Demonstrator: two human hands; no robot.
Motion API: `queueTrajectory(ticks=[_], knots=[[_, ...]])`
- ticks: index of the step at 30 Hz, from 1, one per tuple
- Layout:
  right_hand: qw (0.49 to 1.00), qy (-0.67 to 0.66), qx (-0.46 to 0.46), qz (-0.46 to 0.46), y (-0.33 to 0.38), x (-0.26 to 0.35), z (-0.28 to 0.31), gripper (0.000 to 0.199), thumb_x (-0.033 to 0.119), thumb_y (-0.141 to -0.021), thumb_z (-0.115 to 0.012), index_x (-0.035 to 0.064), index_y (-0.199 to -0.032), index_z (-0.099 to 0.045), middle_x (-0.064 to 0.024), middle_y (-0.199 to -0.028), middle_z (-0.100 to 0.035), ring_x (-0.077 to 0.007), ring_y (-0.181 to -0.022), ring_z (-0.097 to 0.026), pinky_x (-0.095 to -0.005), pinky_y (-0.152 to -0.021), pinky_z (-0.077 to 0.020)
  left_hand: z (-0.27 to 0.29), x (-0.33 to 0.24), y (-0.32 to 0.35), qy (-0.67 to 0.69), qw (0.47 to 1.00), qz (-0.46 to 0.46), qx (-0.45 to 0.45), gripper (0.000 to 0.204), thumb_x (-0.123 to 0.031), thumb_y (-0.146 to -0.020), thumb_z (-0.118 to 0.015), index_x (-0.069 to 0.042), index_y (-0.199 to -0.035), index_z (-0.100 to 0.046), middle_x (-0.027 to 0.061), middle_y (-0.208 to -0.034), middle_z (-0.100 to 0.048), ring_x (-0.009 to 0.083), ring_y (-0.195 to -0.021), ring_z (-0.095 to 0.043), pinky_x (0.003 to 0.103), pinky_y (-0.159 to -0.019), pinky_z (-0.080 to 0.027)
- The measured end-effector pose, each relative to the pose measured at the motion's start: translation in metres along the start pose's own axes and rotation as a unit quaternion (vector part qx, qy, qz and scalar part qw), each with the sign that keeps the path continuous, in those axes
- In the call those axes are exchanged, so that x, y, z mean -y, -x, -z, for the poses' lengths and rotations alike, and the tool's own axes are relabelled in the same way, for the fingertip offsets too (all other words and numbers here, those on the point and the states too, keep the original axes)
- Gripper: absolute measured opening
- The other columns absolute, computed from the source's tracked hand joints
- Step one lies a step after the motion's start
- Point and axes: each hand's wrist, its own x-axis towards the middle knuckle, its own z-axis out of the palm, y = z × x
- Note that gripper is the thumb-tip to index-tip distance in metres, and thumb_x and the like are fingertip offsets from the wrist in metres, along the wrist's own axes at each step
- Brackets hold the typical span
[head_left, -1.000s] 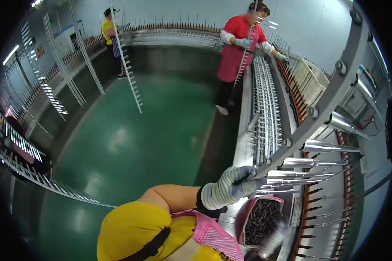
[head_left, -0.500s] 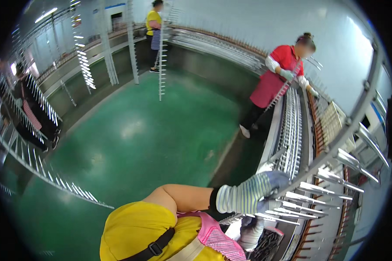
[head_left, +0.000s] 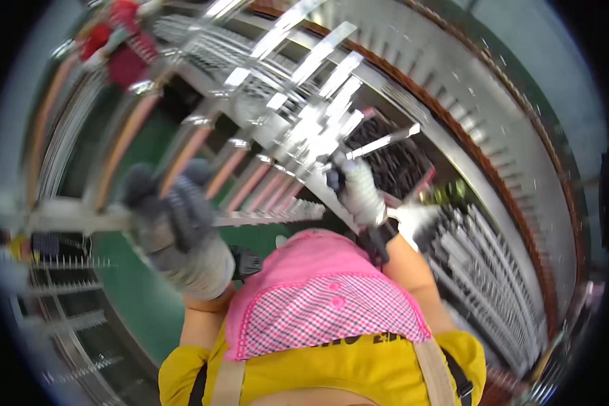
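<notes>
A long metal rack (head_left: 88,220) with a row of prongs crosses the left side and tilts up toward the middle. Shiny flat metal pieces (head_left: 321,51) stick out from it, bright and smeared by motion. My left hand (head_left: 183,227), in a grey-and-white knit glove, has its fingers wrapped around the rack's rail. On the other side, my right hand (head_left: 360,193), also gloved, is closed at one end of a narrow shiny metal strip (head_left: 389,141). The strip points up and right, close to the rack's pieces; its exact kind cannot be made out.
Past my right hand sits a reddish-rimmed bin (head_left: 402,162) of dark slender pieces. Rows of metal strips (head_left: 484,260) lie to the right. A brown-edged ledge (head_left: 463,128) with upright pins curves behind. One co-worker in red (head_left: 125,51) stands far left, another person in yellow (head_left: 24,249) farther off.
My view has swung down and to the right. My right hand, low beside the bin before, now shows with a shiny strip. My left hand still grips the rack.
</notes>
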Motion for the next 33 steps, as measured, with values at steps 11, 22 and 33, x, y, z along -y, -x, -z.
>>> queueTrajectory(ticks=[11, 22, 33], knots=[[0.988, -0.003, 0.099, -0.114, 0.021, -0.04, -0.021, 0.032, 0.026, -0.082, -0.054, 0.0027, -0.102, -0.056, -0.0044, -0.076, -0.06, -0.0113, -0.06, -0.055, -0.0234, -0.053, -0.0452, -0.007, 0.047, -0.001, 0.002, 0.998, 0.033, 0.06, 0.026, -0.017, -0.089, -0.039, 0.005, -0.101, -0.045, -0.0002, -0.047, -0.031, 0.0035, -0.042, -0.035, 0.029, -0.079, -0.047], [0.819, 0.169, -0.413, 0.36, 0.002, 0.089, 0.217, 0.009, 0.013, -0.079, -0.056, 0.006, -0.084, -0.057, 0.0012, -0.068, -0.054, -0.0084, -0.061, -0.049, -0.0227, -0.057, -0.0419, 0.006, 0.048, 0.005, -0.011, 0.999, 0.033, -0.022, 0.025, -0.022, -0.089, -0.038, 0.001, -0.093, -0.047, -0.0042, -0.04, -0.02, 0.0058, -0.039, -0.022, 0.032, -0.081, -0.04], [0.489, 0.591, -0.616, 0.178, -0.005, 0.215, 0.278, 0.03, 0.033, -0.079, -0.048, 0.0051, -0.087, -0.055, -0.0206, -0.078, -0.059, -0.0376, -0.076, -0.057, -0.0449, -0.066, -0.0442, 0.044, 0.054, -0.002, -0.046, 0.997, -0.038, 0.042, 0.03, -0.003, -0.085, -0.042, 0.003, -0.114, -0.04, 0.02, -0.093, -0.051, 0.0253, -0.088, -0.056, 0.022, -0.075, -0.05]])
